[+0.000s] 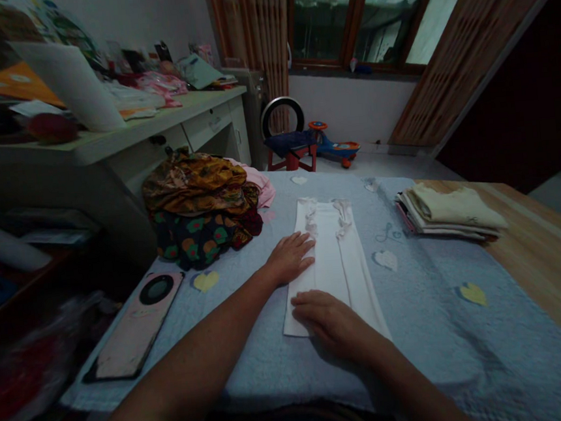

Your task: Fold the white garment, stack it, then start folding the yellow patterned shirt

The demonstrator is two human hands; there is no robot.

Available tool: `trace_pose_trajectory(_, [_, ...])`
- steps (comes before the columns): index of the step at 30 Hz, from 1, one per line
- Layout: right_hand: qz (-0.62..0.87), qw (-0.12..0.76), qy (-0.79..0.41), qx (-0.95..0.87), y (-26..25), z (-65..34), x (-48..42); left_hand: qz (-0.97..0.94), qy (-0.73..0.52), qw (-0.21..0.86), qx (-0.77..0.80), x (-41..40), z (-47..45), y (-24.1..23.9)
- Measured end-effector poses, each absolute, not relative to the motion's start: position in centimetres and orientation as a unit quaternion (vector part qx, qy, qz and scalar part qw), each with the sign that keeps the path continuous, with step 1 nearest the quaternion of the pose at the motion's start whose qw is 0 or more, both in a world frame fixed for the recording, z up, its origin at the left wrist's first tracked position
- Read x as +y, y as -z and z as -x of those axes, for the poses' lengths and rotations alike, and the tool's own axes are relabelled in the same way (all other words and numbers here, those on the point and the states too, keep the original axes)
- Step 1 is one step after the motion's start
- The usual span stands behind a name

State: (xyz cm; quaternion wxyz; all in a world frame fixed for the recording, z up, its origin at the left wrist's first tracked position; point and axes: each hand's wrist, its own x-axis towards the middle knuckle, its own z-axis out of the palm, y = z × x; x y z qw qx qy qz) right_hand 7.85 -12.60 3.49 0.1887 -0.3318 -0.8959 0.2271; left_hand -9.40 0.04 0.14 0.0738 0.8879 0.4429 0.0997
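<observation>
A long white garment (338,258), folded into a narrow strip, lies lengthwise on the pale blue blanket (433,328). My left hand (290,257) rests flat on the strip's left edge near the middle, fingers stretched out toward the far end. My right hand (330,321) lies on the near end of the strip, fingers pointing left and pressed down on the cloth. Neither hand holds anything.
A heap of colourful patterned clothes (200,207) sits at the left on the blanket. A phone (136,325) lies at the near left. A stack of folded pale clothes (450,212) is at the right by the wooden surface (545,259). A cluttered desk (107,140) stands at the left.
</observation>
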Motion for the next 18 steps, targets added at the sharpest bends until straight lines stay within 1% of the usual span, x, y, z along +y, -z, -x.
trace_pose_trajectory(4, [0.378,0.175,-0.153,-0.896,-2.4,-6.9,-12.0,-0.886,-0.103,0.078,0.445,0.4,9.5,0.1])
trace_pose_trajectory(7, [0.390,0.144,-0.132,-0.900,-1.7,-6.4,-12.2,-0.886,-0.103,0.084,0.445,0.6,9.6,0.1])
trace_pose_trajectory(11, [0.381,0.112,-0.138,-0.907,-1.7,-6.5,-12.7,-0.885,-0.108,0.086,0.445,0.6,9.8,0.1])
trace_pose_trajectory(18, [0.352,0.099,-0.195,-0.910,-2.8,-7.1,-13.8,-0.886,-0.102,0.092,0.443,0.3,9.8,-0.2])
